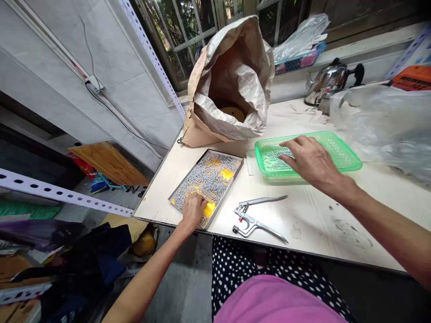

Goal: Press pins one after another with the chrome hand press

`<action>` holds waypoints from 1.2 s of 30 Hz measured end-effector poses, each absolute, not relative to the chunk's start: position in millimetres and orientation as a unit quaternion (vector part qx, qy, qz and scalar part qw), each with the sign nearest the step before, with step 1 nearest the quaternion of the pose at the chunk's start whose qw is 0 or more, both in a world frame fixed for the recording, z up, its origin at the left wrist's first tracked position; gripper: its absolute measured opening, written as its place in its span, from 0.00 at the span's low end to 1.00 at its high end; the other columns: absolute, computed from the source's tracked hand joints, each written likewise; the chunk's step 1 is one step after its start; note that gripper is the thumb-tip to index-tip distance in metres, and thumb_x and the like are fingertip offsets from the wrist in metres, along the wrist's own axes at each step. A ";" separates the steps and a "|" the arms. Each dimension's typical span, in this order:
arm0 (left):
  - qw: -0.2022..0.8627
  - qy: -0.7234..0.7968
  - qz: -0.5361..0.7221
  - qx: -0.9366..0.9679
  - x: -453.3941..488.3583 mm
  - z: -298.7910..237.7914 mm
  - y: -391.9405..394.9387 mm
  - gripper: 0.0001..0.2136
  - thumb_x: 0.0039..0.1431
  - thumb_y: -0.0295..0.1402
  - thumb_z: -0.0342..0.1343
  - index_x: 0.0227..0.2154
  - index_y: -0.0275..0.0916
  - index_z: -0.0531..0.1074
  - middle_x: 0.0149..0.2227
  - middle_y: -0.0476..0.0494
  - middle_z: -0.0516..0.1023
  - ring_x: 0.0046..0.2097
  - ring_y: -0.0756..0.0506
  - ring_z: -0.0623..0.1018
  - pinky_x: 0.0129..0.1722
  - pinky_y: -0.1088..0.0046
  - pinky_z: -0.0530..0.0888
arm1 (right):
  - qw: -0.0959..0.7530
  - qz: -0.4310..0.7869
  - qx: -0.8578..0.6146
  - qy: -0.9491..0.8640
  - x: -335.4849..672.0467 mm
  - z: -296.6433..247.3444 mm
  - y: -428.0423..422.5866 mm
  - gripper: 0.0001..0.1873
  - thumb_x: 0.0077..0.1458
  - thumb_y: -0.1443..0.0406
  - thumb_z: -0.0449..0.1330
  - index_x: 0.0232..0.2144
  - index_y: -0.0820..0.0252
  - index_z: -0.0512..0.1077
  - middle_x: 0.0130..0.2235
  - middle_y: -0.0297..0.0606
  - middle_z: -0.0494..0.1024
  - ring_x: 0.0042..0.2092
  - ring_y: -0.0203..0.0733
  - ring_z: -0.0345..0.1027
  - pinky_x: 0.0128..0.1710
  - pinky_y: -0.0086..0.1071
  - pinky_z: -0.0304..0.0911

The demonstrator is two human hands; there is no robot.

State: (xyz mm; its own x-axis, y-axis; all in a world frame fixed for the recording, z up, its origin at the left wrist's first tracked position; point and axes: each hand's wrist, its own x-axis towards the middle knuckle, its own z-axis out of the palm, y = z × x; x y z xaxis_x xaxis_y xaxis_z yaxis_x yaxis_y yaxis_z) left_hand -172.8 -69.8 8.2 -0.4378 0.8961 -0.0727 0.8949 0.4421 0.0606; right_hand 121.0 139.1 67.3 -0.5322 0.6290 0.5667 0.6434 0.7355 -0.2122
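My left hand (pixel 194 209) rests at the near end of a shallow tray (pixel 239 167) with a yellow bottom, its fingers bent together among the many small grey metal pieces (pixel 198 179) spread in it. What those fingers hold, if anything, is hidden. Above a green plastic basket (pixel 340 154) hovers my right hand (pixel 311 159), thumb and fingers apart, with nothing visible between them. Similar small pieces (pixel 274 159) lie in the basket's left part. Snap pliers (pixel 251 220) with spread handles lie on the table between the tray and the basket.
A large open sack (pixel 202 121) stands behind the tray. At the back right are a metal kettle (pixel 328 80) and clear plastic bags (pixel 387 121). A blue basket (pixel 303 58) sits on the window ledge. The white table (pixel 215 244) ends near my body.
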 end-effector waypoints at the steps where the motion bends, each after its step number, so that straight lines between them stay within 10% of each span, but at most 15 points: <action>1: 0.049 0.850 0.003 0.524 -171.9 8.0 -68.2 0.09 0.63 0.33 0.53 0.34 0.37 0.77 0.40 0.41 0.77 0.47 0.43 0.74 0.43 0.70 0.67 | 0.309 -0.018 -0.367 -0.877 125.2 63.7 136.1 0.15 0.63 0.60 0.51 0.43 0.62 0.72 0.40 0.48 0.73 0.42 0.51 0.67 0.40 0.41 0.63; 13: 0.038 0.827 -0.034 0.560 -176.6 10.3 -65.6 0.09 0.64 0.31 0.51 0.35 0.35 0.75 0.39 0.40 0.75 0.43 0.43 0.75 0.42 0.71 0.68 | -0.003 0.213 -0.297 -0.931 119.1 -5.3 2.9 0.07 0.63 0.66 0.55 0.38 0.62 0.72 0.41 0.42 0.75 0.39 0.42 0.72 0.36 0.32 0.63; 23: 0.080 0.806 0.068 0.582 -170.2 21.2 -60.9 0.07 0.59 0.28 0.51 0.29 0.36 0.74 0.34 0.42 0.78 0.38 0.45 0.76 0.40 0.71 0.69 | -0.006 0.208 -0.295 -0.933 120.6 -17.2 4.8 0.08 0.65 0.67 0.51 0.39 0.61 0.70 0.41 0.40 0.74 0.39 0.40 0.70 0.31 0.31 0.56; 30: 0.424 0.749 0.241 0.449 -106.9 27.5 -68.9 0.10 0.50 0.40 0.57 0.27 0.36 0.72 0.21 0.51 0.72 0.21 0.51 0.71 0.22 0.76 0.66 | -0.027 0.207 -0.280 -0.937 119.0 -12.8 9.9 0.09 0.65 0.68 0.50 0.39 0.62 0.70 0.41 0.40 0.74 0.36 0.39 0.68 0.27 0.31 0.49; 36: 0.484 0.749 0.235 0.387 -91.1 10.1 -58.9 0.13 0.44 0.42 0.60 0.24 0.37 0.70 0.16 0.54 0.68 0.18 0.53 0.67 0.19 0.78 0.63 | -0.002 0.200 -0.281 -0.939 119.8 -21.2 9.9 0.08 0.63 0.69 0.51 0.40 0.61 0.69 0.41 0.39 0.73 0.35 0.38 0.67 0.26 0.32 0.46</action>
